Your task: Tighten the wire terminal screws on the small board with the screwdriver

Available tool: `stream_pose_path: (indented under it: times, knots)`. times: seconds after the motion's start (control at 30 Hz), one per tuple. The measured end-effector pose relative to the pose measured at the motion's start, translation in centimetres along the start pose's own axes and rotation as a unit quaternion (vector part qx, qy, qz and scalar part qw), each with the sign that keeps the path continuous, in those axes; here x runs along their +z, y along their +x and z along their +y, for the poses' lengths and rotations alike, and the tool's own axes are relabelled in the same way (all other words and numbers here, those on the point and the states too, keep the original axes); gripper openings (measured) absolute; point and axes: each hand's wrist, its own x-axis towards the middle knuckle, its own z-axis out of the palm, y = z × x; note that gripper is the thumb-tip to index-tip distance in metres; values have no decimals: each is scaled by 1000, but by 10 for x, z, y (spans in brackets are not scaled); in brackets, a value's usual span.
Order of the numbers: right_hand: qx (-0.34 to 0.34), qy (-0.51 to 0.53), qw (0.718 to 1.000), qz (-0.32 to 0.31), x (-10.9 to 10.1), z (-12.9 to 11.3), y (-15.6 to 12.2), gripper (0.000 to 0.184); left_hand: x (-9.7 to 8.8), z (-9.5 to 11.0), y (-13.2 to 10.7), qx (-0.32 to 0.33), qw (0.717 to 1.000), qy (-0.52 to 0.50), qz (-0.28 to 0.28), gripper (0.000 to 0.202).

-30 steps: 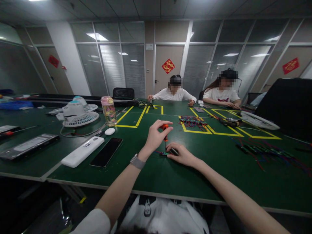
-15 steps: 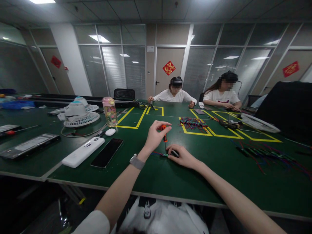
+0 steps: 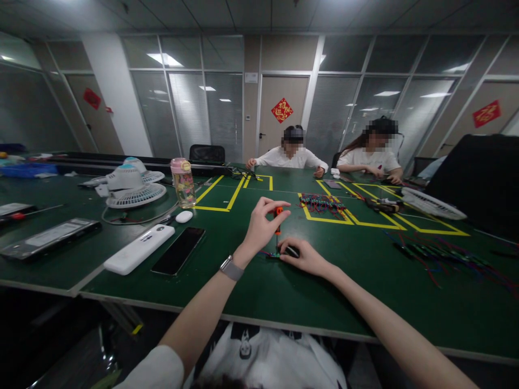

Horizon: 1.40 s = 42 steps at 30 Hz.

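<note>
My left hand [image 3: 263, 222] is closed around the orange and black handle of a screwdriver [image 3: 278, 216]. The screwdriver stands upright, its thin shaft pointing down at a small green circuit board [image 3: 274, 255] on the table. Red and blue wires run out from the board's left side. My right hand [image 3: 302, 255] rests on the table with its fingertips pinched at the board's right end, steadying it. A dark object [image 3: 291, 251] shows in the curl of this hand; its kind cannot be made out. The tip's contact with the board is too small to see.
On the green table [image 3: 243, 292] to the left lie a black phone [image 3: 178, 250], a white power bank [image 3: 140, 249], a bottle [image 3: 184, 183] and fans [image 3: 135, 189]. Wired boards lie in a taped area [image 3: 322, 203] and at right [image 3: 446, 255]. Two people sit opposite.
My left hand and the screwdriver have shifted slightly to the right. My right hand stays at the board, and the view has tilted a little.
</note>
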Motion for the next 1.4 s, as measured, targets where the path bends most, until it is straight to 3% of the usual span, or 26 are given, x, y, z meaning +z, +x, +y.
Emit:
stream_pose_path:
  times: [0.07,0.23,0.47,0.7,0.9,1.13,1.3,1.4]
  knots:
    - [-2,-3,1000,0,0,0,0,5,0,0,0,7,1000,11,-3,24]
    - [-11,-7,1000,-2,0,0,0,5,4,-2,1,-31,993,-106,-51,33]
    - [-9,-19,1000,1,1,0,0,6,1,-1,0,1,1000,5,19,19]
    - [-12,-38,999,6,2,-2,-1,8,3,-2,1,-45,992,-108,-40,31]
    - [-14,-48,999,6,2,-3,-1,10,1,2,-1,15,1000,7,-5,20]
    - [-22,-57,998,5,2,-4,-1,11,3,-1,-1,-5,996,-80,-41,32]
    - [-30,-72,997,8,2,-5,-1,12,3,-1,-1,19,1000,5,3,20]
    - [-36,-76,996,8,1,-6,-1,12,2,1,-2,23,999,27,2,21]
